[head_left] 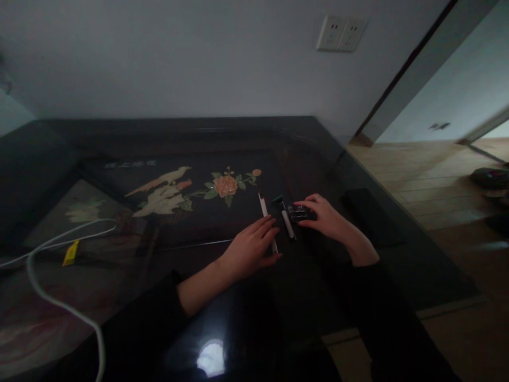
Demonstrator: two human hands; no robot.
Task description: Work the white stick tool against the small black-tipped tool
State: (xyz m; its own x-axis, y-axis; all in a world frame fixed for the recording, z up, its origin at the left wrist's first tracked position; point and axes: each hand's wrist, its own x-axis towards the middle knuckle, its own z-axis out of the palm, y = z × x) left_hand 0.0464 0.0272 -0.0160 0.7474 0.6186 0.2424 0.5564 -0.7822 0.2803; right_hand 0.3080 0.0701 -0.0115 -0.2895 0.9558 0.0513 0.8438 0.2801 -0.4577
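Observation:
My left hand [254,241] rests on the dark tabletop, its fingers and thumb around a slim white stick [263,204] with a dark spot at its far end. Part of the stick is hidden under the fingers. Just right of it lies a razor [287,223] with a white and black handle and a greenish head pointing away from me. My right hand [324,215] has its thumb and forefinger on two sides of a small dark, shiny pack [297,213], which sits beside the razor. What the pack contains is too dark to make out.
The glossy black table [246,318] bears an inlaid picture of birds and a flower [225,186]. A white cable [59,303] with a yellow tag [70,253] curves across the left. A dark flat object [371,217] lies right of my right hand. Wall sockets [342,33] are above.

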